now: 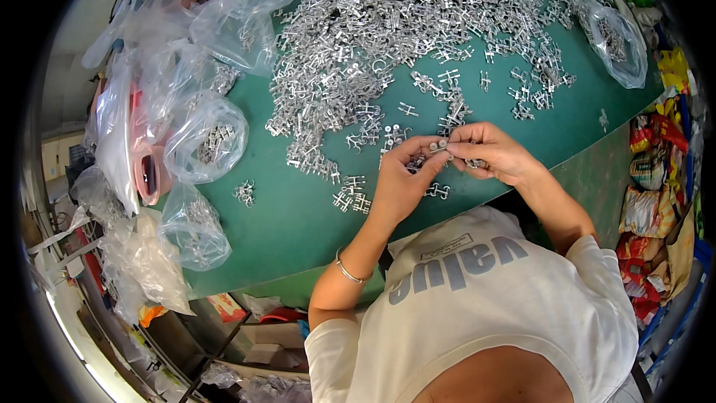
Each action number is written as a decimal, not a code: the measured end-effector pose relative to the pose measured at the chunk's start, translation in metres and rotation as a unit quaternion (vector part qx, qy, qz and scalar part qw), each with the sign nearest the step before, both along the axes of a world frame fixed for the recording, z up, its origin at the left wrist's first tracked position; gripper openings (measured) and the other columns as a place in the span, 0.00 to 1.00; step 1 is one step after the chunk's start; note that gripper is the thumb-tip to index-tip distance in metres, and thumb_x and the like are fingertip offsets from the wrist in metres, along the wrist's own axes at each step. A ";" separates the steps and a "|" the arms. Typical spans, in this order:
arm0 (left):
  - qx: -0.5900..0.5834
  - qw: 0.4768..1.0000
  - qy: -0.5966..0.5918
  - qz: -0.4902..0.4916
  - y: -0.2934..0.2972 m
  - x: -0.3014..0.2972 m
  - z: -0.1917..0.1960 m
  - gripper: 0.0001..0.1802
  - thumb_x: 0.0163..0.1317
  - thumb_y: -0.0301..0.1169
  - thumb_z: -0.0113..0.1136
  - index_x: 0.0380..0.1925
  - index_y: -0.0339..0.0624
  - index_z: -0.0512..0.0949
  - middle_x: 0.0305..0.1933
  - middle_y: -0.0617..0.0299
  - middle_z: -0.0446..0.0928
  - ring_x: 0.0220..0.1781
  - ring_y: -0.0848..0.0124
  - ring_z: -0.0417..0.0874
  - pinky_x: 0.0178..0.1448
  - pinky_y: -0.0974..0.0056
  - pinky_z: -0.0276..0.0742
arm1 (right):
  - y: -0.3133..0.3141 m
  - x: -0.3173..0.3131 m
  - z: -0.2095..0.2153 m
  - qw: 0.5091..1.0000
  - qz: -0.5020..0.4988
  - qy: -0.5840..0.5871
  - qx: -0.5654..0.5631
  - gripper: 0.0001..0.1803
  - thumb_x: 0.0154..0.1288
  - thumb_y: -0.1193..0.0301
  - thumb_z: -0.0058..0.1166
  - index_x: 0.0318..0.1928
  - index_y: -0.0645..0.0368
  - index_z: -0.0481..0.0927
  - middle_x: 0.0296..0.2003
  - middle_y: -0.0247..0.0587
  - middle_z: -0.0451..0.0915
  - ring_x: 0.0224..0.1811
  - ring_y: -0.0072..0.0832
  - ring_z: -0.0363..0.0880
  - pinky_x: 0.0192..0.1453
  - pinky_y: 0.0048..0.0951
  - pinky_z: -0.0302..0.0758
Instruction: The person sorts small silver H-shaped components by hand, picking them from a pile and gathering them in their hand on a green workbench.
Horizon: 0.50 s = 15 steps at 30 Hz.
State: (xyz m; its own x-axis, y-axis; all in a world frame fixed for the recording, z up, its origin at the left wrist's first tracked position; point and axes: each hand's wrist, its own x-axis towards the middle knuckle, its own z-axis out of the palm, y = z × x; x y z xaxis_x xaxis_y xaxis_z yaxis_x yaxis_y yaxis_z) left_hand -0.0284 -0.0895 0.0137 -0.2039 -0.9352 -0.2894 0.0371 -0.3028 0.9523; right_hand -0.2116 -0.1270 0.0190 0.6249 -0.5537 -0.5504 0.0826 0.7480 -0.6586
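Note:
My left hand [403, 179] and my right hand [496, 153] meet fingertip to fingertip above the near edge of the green table. Between them is a small metal piece with round grey ends [438, 146], pinched by both. More small silver metal hooks [474, 163] show under the curled fingers of my right hand. Others are partly hidden behind my left fingers. Close by on the table lie loose hooks [437, 191] and a little cluster of hooks [352, 195]. Just beyond my hands, a trail of hooks [453, 108] leads toward a large heap of them [388, 22].
Clear plastic bags [205, 138] crowd the table's left side, some with metal pieces inside. A pink plastic holder [149, 172] stands among them. Another bag of hooks [615, 41] lies at the far right. Colourful packages [649, 209] line the right side, beyond the green table's edge [597, 142].

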 end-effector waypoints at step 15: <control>-0.150 0.921 -0.359 0.023 0.009 0.024 -0.004 0.07 0.51 0.22 0.59 0.32 0.35 0.78 0.26 0.55 0.73 0.24 0.63 0.74 0.31 0.65 0.69 | -0.017 -0.009 -0.006 0.679 -0.028 0.449 -0.580 0.16 0.49 0.71 0.60 0.41 0.56 0.75 0.27 0.40 0.72 0.27 0.36 0.73 0.29 0.33 0.70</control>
